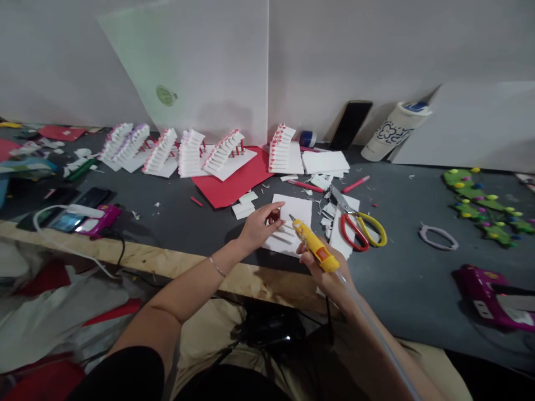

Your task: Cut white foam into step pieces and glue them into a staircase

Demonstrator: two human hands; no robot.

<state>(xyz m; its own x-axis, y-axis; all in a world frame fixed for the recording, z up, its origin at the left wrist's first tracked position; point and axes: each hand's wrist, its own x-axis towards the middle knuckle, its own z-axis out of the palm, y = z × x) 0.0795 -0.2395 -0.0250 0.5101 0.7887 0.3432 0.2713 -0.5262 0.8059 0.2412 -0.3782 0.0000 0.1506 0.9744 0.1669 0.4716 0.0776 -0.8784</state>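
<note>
My right hand (328, 264) is wrapped around a yellow hot glue gun (315, 245), with a long clear glue stick running out of its back. The gun's nozzle points toward a small white stepped piece (285, 232) over a white card (298, 209) near the table's front edge. At the left side of that stepped piece, my left hand (262, 225) is closed, thumb and fingers curled at its upper end. Its fingertips partly hide what they grip. Just right of the card lie scissors (355, 223) with red and yellow handles, among white scraps.
Several finished little white staircases (223, 150) line the back, one on red card (234, 186). A phone (351, 123) and a white tumbler (395, 131) lean at the wall. Green decorated cutouts (480, 200), a hair tie (438, 236) and a purple device (487, 295) lie right.
</note>
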